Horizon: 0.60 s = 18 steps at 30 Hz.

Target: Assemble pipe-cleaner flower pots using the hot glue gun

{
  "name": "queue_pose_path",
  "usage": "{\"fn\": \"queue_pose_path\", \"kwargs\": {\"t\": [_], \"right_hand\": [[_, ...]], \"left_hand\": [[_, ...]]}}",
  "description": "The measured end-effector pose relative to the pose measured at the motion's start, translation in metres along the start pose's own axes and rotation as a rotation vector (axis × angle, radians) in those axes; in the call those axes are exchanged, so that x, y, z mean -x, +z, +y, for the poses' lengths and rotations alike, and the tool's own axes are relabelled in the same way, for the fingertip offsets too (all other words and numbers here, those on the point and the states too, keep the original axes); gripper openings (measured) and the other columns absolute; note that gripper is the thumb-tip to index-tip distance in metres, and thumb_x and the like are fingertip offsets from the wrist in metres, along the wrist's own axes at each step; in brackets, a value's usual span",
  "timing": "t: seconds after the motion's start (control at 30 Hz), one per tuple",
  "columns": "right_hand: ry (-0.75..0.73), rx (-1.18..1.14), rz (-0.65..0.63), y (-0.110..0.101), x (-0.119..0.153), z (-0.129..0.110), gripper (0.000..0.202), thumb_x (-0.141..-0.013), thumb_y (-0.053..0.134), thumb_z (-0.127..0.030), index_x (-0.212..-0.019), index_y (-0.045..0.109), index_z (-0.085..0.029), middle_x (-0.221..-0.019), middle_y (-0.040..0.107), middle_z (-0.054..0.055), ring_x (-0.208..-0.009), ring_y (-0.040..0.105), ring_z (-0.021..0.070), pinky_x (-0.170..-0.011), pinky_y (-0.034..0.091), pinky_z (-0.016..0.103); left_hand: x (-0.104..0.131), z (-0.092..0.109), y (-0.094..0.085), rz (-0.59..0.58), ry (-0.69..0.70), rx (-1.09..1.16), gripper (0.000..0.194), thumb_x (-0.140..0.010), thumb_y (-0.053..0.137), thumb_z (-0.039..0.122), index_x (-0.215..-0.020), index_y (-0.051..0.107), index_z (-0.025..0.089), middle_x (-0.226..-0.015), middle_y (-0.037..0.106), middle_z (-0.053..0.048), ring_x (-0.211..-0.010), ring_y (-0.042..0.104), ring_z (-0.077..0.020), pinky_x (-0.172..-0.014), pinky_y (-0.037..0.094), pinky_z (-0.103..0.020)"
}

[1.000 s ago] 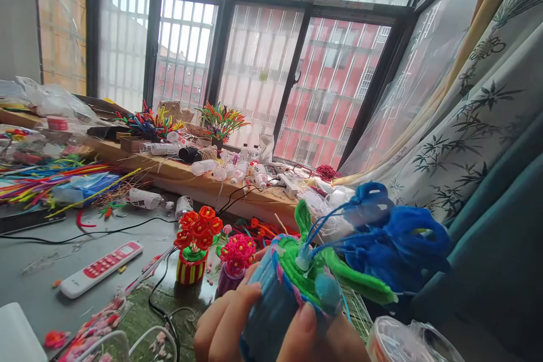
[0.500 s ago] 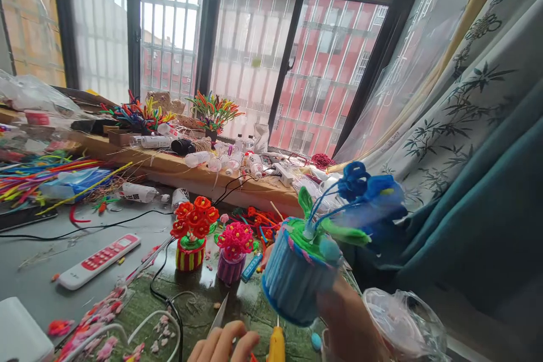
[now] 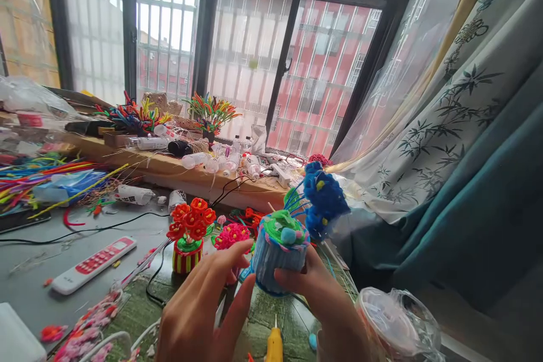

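My right hand (image 3: 324, 288) grips a light blue pipe-cleaner flowerpot (image 3: 278, 257), thumb across its front. The pot has a green top with small pompoms, and dark blue flowers (image 3: 324, 201) on thin stems lean out to the right. Close to the pot's left side is my left hand (image 3: 203, 300), fingers apart and holding nothing; its fingertips look near the pot, but touching I cannot tell. Behind that hand stand a red-and-yellow pot (image 3: 186, 257) with red flowers and a pink-flowered pot (image 3: 232, 236), partly hidden. A yellow-handled pointed tool (image 3: 275, 342) lies below the blue pot.
On the left are a white remote (image 3: 95, 266), black cable (image 3: 144, 216) and colourful pipe cleaners (image 3: 46, 175). Pink scraps (image 3: 87, 325) litter the table. Plastic bottles (image 3: 193, 159) crowd the sill ledge. A clear plastic container (image 3: 388, 317) stands at right, below the curtain (image 3: 458, 198).
My right hand has brought the blue flowerpot lower and turned it, so its flowers lean farther back. My left hand has risen from the table's front toward the pot.
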State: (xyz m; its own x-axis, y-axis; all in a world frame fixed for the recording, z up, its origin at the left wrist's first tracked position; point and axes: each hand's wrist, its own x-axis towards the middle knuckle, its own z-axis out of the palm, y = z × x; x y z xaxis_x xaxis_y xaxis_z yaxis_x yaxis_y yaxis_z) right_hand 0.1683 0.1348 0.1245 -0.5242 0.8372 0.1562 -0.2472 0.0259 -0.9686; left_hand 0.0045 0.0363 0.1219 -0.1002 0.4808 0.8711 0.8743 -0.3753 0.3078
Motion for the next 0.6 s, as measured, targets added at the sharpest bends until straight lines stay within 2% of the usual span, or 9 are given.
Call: {"fn": "queue_pose_path", "kwargs": {"t": [0.07,0.17,0.3,0.47,0.6], "right_hand": [[0.021,0.0,-0.034,0.004,-0.002,0.001,0.06,-0.054,0.096,-0.038,-0.106,0.07,-0.023,-0.097,0.075,0.002,-0.092,0.07,0.023,-0.084,0.055,0.034],[0.012,-0.01,-0.125,0.008,-0.008,0.005,0.06,-0.055,0.096,-0.038,-0.105,0.068,-0.019,-0.094,0.073,0.001,-0.084,0.067,0.0184,-0.08,0.053,0.031],[0.002,-0.012,-0.197,0.009,-0.012,0.009,0.059,-0.059,0.094,-0.04,-0.107,0.066,-0.019,-0.094,0.072,0.001,-0.084,0.066,0.017,-0.08,0.052,0.03],[0.006,-0.018,-0.219,0.009,-0.012,0.007,0.062,-0.06,0.094,-0.039,-0.11,0.065,-0.019,-0.096,0.072,0.001,-0.086,0.066,0.017,-0.081,0.052,0.03],[0.019,-0.009,-0.206,0.01,-0.012,0.005,0.059,-0.061,0.094,-0.036,-0.11,0.064,-0.02,-0.088,0.069,-0.002,-0.08,0.063,0.0146,-0.077,0.05,0.027]], "left_hand": [[-0.03,0.01,-0.009,0.115,-0.004,0.03,0.031,-0.098,0.055,0.035,-0.128,0.054,0.027,-0.095,0.07,0.003,-0.074,0.065,-0.0098,-0.076,0.053,-0.019],[-0.049,0.018,-0.008,0.156,0.083,0.026,0.02,-0.097,0.058,0.025,-0.116,0.061,0.026,-0.1,0.071,0.003,-0.087,0.067,-0.01,-0.082,0.051,-0.019],[-0.05,0.016,-0.002,0.195,0.104,0.003,0.013,-0.094,0.062,0.019,-0.105,0.066,0.023,-0.096,0.071,0.003,-0.086,0.066,-0.0095,-0.081,0.05,-0.019],[-0.053,0.016,-0.004,0.189,0.119,-0.009,0.011,-0.093,0.062,0.019,-0.104,0.066,0.021,-0.094,0.071,0.002,-0.085,0.066,-0.0094,-0.079,0.051,-0.019],[-0.053,0.019,-0.006,0.192,0.163,-0.041,0.01,-0.095,0.06,0.018,-0.103,0.065,0.021,-0.092,0.071,0.002,-0.083,0.067,-0.0107,-0.079,0.05,-0.021]]}}
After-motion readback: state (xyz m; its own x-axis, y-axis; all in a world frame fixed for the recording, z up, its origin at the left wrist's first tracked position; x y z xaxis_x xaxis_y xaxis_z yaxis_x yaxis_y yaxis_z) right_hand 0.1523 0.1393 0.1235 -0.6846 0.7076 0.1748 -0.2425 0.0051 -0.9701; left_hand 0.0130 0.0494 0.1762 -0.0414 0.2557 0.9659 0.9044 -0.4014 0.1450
